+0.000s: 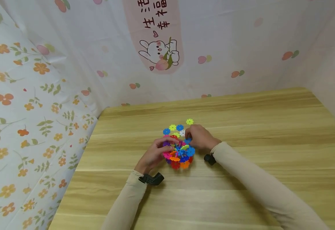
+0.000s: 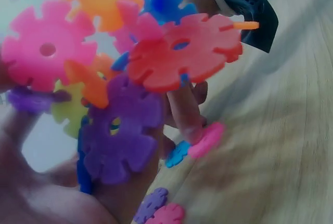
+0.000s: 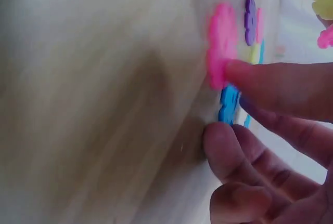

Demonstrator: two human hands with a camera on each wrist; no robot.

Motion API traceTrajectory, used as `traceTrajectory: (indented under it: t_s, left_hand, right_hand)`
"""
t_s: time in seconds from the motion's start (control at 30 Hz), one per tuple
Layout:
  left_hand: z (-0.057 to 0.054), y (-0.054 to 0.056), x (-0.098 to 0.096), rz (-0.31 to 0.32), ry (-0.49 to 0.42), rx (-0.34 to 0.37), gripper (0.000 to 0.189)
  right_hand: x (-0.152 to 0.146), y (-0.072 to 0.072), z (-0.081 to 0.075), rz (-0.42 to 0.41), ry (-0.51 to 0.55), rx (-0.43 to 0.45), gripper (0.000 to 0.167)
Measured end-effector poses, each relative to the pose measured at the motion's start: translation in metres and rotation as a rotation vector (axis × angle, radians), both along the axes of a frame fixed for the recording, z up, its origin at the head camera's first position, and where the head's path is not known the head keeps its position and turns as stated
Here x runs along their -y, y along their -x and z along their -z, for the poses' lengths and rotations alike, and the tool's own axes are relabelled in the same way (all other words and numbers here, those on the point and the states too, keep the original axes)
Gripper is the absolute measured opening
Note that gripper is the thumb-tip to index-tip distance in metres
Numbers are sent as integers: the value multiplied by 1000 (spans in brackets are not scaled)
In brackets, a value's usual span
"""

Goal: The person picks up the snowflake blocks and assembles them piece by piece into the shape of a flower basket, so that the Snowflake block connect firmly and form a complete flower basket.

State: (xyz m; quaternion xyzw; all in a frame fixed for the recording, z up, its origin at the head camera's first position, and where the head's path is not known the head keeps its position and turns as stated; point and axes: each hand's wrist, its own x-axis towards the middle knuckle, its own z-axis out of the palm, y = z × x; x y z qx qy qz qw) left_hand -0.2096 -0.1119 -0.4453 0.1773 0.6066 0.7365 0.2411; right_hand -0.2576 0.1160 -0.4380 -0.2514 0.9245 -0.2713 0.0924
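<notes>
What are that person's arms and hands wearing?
Both arms have long, plain beige sleeves: the left sleeve and the right sleeve. The left hand and right hand have no gloves. Each wrist has a black gadget: the left gadget is chunky with little holes, and the right gadget looks rounded. I see no cables.

Behind the wood-grained table [image 1: 259,127] hangs a pale cloth [image 1: 225,32] dotted with small prints, its pink panel [image 1: 133,22] bearing dark characters and a white rabbit [image 1: 156,52]. Orange flowers and green leaves pattern the white cloth [image 1: 38,121] at left.
</notes>
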Motion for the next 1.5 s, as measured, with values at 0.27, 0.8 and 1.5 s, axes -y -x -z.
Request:
traceTrajectory:
  t_s: [0.27, 0.8, 1.5]
  left_hand:
    - [-1, 5, -8, -51, 9, -65, 27]
    - [-3, 8, -10, -93, -19, -102, 31]
    - [-6, 10, -7, -70, -90, -84, 30]
  right_hand:
    - [-22, -1, -4, -2, 58, 175, 30]
    - [-22, -7, -6, -31, 30, 96, 11]
    - [-32, -12, -10, 57, 370, 209, 12]
